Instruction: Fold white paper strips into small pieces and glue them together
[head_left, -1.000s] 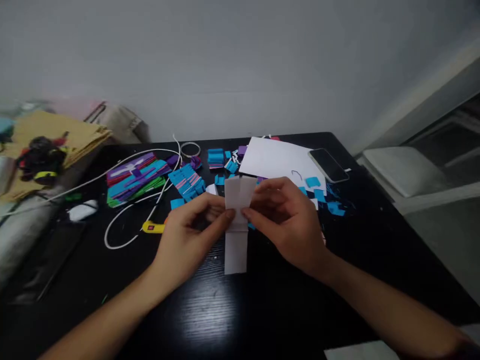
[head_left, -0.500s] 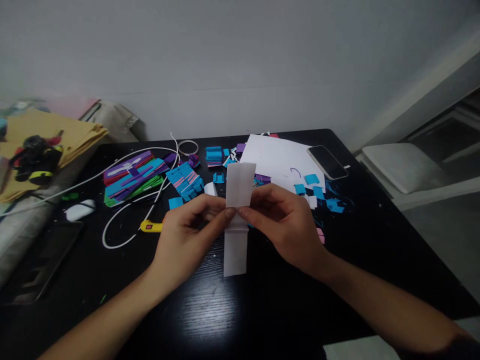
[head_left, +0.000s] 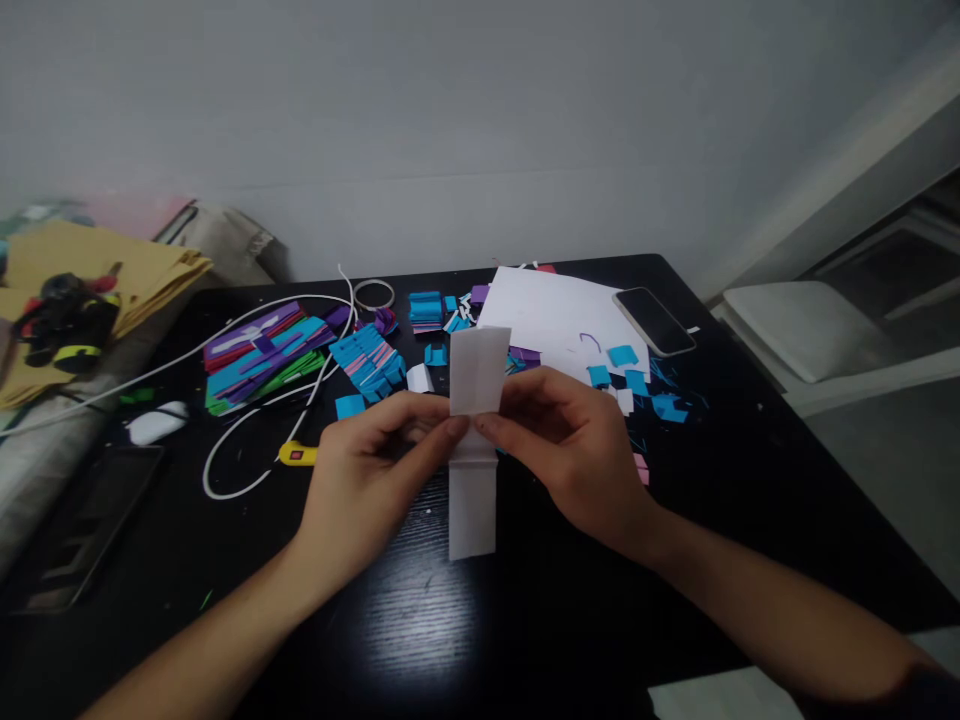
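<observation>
A creased white paper strip [head_left: 478, 372] stands upright between my hands, its lower part hanging above the black table [head_left: 570, 620]. My left hand [head_left: 375, 470] pinches its left edge near the middle, at a fold, with the thumb in front. From the other side my right hand [head_left: 589, 460] pinches the same fold, the thumbtips almost meeting. The other fingers are behind the strip and partly hidden. Just left of my left hand lies a yellow-handled cutter [head_left: 298, 455], partly covered by the hand. Small blue paper pieces [head_left: 622, 356] lie beyond my right hand.
White sheets [head_left: 555, 310] and a phone [head_left: 655, 320] lie at the back right. Bundled coloured strips [head_left: 266, 355], a white cable [head_left: 206, 470] and a roll of tape [head_left: 373, 294] are at the left back. A mouse [head_left: 157, 424] and a dark tablet-like device [head_left: 94, 525] sit far left.
Both hands keep their pinch on the paper strip. Its lower end has swung slightly down and right, and my left hand has shifted a little left.
</observation>
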